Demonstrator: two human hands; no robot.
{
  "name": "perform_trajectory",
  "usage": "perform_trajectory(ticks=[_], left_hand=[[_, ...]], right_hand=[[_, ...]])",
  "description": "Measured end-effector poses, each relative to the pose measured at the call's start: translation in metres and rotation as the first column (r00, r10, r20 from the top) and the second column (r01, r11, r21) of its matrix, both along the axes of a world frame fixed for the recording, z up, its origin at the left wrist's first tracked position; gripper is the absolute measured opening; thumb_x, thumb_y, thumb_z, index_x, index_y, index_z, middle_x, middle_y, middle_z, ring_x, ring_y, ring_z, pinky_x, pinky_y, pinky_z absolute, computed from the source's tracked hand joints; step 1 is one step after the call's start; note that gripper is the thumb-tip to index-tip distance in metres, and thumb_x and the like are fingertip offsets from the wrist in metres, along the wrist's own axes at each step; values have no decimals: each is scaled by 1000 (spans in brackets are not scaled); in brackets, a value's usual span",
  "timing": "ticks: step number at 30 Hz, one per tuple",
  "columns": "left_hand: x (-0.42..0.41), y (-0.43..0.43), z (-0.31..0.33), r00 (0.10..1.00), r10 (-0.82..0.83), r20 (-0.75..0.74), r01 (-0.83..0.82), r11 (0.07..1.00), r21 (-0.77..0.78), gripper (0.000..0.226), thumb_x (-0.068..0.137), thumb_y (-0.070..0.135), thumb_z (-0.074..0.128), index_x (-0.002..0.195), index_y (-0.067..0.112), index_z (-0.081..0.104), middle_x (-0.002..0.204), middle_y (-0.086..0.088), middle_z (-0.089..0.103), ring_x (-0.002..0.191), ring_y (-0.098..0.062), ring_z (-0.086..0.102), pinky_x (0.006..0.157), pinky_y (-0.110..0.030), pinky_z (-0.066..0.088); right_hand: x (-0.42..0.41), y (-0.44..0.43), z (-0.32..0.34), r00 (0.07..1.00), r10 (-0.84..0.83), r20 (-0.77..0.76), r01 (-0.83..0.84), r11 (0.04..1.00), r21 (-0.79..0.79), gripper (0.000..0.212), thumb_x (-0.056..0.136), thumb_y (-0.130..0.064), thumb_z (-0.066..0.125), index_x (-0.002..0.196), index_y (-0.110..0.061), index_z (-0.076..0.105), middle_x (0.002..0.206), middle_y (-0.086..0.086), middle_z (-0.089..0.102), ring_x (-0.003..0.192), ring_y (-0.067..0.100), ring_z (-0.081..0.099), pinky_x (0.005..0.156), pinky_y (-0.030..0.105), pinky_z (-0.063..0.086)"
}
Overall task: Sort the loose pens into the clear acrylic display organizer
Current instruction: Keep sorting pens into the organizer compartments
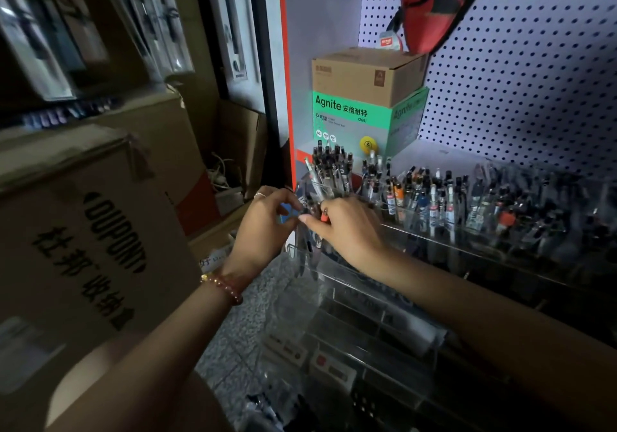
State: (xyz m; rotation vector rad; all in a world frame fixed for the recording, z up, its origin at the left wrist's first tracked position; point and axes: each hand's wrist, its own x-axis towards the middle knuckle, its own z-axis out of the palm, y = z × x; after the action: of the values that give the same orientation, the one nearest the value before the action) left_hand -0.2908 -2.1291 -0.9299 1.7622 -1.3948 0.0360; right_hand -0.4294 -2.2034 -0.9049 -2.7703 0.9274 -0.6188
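At organizer's (pixel 367 301) back-left corner, 2 hands meet. L hand (pixel 267 223) has fingers curled at the pen tops, hold unclear. R hand (pixel 349 229) grips a bunch of pens (pixel 323 215), several, exact no. unclear, upright over the corner slot. Behind: 2 stacked boxes (pixel 362 98). Rightward, back-row pens (pixel 434 198), too many to count.

Green carton (pixel 350 121): printed "Agnite", is sitting in the back corner against the pegboard.
Brown carton (pixel 364 76): is resting on top of the green carton.
Pegboard (pixel 534 81): white and perforated, is forming the back wall at right.
Red bag (pixel 434 4): is hanging before the pegboard, above both cartons.
Large carton (pixel 83 231): lettered "DUPONT", is standing in shadow at left.
Orange-red post (pixel 287 98): is running upright just left of the green carton.
White cables (pixel 222 178): are lying beyond the large carton.
Speckled surface (pixel 253 315): is showing at lower centre.
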Motion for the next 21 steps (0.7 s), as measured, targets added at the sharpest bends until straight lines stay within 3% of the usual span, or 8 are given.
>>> perform_trajectory(ticks=[3,6,10,15,18,21], left_hand=[[-4,1,3,1000,7,-24,-7,1000,4,26,74,-7,66,81,18,61,95,-4,53,74,1,53,68,-6,38],[-4,2,5,999,22,-43,-22,1000,7,24,77,-6,64,82,18,62,94,-3,54,74,1,54,67,-3,38],[-5,4,7,997,10,-72,-10,1000,0,25,81,-2,63,84,22,59,90,0,57,76,-7,57,66,-10,41],[-6,7,7,997,3,-74,-1,999,35,27,77,-6,64,82,20,62,95,-1,55,77,-1,54,67,-2,37],[-9,8,7,999,-1,-51,5,996,89,21,76,-1,68,85,18,66,94,1,52,77,3,51,68,-5,36],[-9,10,5,1000,-3,-5,3,993,116,24,76,-1,69,92,17,69,97,2,51,76,5,48,71,-11,35]], right_hand=[[6,1,-16,1000,-15,-20,16,999,47,41,92,-49,52,68,-15,51,57,-7,43,60,19,54,44,28,30],[11,5,-25,1000,-24,17,21,990,138,36,87,-51,59,87,-15,56,69,-3,54,71,22,61,49,29,33],[10,10,-30,1000,-9,16,6,984,178,33,84,-42,65,101,-18,51,89,0,64,81,22,64,56,27,37],[6,9,-32,997,-20,-76,31,988,154,28,89,-43,61,83,-18,50,73,-5,51,77,20,62,59,28,34],[8,10,-30,994,-33,-108,50,986,160,34,90,-47,58,78,-17,46,65,-7,44,67,18,51,60,30,34],[8,10,-30,993,-70,-96,80,992,99,29,94,-43,53,85,-15,54,77,-1,58,74,21,60,61,30,36]])
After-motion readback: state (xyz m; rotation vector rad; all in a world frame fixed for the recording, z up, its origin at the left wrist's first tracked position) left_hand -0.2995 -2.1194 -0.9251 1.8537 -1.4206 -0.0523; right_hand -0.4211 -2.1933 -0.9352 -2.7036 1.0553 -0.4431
